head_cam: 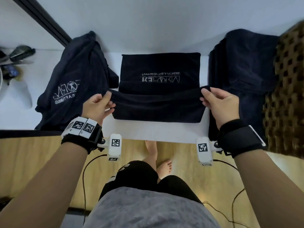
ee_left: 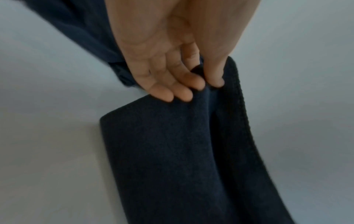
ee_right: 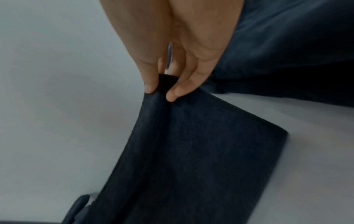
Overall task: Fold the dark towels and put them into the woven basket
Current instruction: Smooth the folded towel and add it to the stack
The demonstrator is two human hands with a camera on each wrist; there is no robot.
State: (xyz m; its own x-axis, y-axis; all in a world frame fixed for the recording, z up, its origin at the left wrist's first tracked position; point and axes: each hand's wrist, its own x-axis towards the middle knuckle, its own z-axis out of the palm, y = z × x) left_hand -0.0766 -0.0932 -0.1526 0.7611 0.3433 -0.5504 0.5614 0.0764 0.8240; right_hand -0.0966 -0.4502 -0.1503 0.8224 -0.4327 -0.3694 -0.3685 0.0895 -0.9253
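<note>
Far left on the white table [head_cam: 162, 131] sit some small dark things, too blurry to tell. Next to them a dark towel [head_cam: 74, 79] lies in a crumpled heap w/ white letters on it, not folded. The left hand [head_cam: 97, 106] is just right of that heap, at the near left corner of the middle towel [head_cam: 158, 106]. Its thumb & fingers [ee_left: 184, 92] pinch that corner and hold it up off the table. The middle towel is in the center of the table, already folded into a flat block, w/ white letters showing upside down on its far half. Its near part is lifted by both corners and sags a bit between the hands, while the fold under it stays on the table. The right hand [head_cam: 220, 104] pinches the near right corner the same way, thumb on one side, fingers on the other. Just right of that hand lies a pile of dark towels [head_cam: 243, 76], touching the woven basket [head_cam: 286, 89]. The basket is brown w/ holes in its wall, at the far right edge, blurry. Can't tell what is in it. Below the table edge are a wood floor and the person's bare feet.
</note>
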